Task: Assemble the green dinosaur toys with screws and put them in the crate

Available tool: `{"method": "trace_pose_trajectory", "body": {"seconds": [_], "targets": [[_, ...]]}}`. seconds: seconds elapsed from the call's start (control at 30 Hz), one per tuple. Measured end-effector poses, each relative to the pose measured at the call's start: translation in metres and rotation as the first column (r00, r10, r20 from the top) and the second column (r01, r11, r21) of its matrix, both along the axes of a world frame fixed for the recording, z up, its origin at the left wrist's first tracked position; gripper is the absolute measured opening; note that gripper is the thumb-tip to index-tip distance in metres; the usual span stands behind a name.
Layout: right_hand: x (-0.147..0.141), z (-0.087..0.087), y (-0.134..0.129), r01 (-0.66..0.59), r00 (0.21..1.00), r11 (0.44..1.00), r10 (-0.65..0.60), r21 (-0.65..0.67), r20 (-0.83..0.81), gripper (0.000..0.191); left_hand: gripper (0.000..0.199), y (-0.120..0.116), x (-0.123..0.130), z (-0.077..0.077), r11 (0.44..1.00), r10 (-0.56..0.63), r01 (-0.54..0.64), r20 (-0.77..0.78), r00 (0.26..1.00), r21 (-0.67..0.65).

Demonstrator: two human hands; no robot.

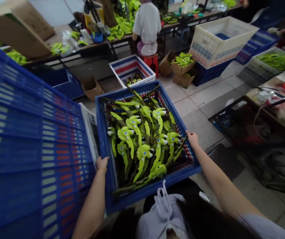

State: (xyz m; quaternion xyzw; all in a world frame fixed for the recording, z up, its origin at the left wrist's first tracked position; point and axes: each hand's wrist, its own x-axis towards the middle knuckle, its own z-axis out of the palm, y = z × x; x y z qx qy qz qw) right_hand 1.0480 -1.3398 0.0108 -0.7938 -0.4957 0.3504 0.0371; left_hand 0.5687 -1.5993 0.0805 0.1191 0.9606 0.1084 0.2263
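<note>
A blue plastic crate [189, 167] is held in front of my body, one hand at each side. Inside it lie many green dinosaur-head toy parts [143, 152] with blue eyes and pale horns, piled on dark strips. My left hand [102, 163] is closed on the crate's left side, its fingertips partly hidden. On the opposite side my right hand [192, 137] grips the rim, with the thumb on top and the other fingers out of sight.
Tall blue crates [28, 149] stand close at left. Ahead are a striped crate [132, 64], a seated co-worker [147, 28] and a workbench with green parts. A white crate [222, 43] and small cardboard boxes [182, 68] stand at right, near a cluttered rack [257, 119].
</note>
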Motion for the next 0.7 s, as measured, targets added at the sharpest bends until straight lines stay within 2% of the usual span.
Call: {"method": "trace_pose_trajectory", "body": {"seconds": [0.1,0.17,0.27,0.37,0.43,0.53,0.6,0.7], "targets": [[0.002,0.005,-0.004,-0.093,0.995,0.993,0.091,0.075,0.030,0.053,0.044,-0.002,0.009,-0.003,0.999,0.036,-0.038,-0.082,0.996,-0.029],[0.000,0.010,-0.016,-0.191,0.981,0.966,0.186,0.172,0.047,0.059,0.060,-0.003,0.029,-0.005,1.000,-0.011,0.010,-0.175,0.984,-0.002],[-0.015,0.012,-0.039,-0.396,0.916,0.872,0.397,0.288,0.057,0.065,0.072,0.001,0.087,-0.016,0.982,-0.164,0.183,-0.265,0.950,0.050],[-0.045,0.005,-0.051,-0.578,0.800,0.754,0.599,0.310,0.035,0.069,0.074,0.008,0.161,-0.035,0.921,-0.377,0.389,-0.193,0.906,0.024],[-0.067,-0.003,-0.045,-0.668,0.712,0.677,0.703,0.309,-0.001,0.065,0.081,0.013,0.197,-0.047,0.879,-0.477,0.475,-0.107,0.872,-0.043],[-0.089,-0.007,-0.022,-0.751,0.588,0.575,0.806,0.324,-0.068,0.057,0.079,0.012,0.217,-0.055,0.865,-0.498,0.488,-0.082,0.863,-0.121],[-0.089,-0.003,-0.003,-0.766,0.537,0.533,0.838,0.359,-0.097,0.054,0.073,0.008,0.218,-0.050,0.881,-0.468,0.452,-0.108,0.877,-0.141],[-0.064,0.005,0.026,-0.762,0.481,0.487,0.867,0.426,-0.130,0.052,0.070,0.012,0.230,-0.037,0.927,-0.374,0.351,-0.244,0.895,-0.133]]}}
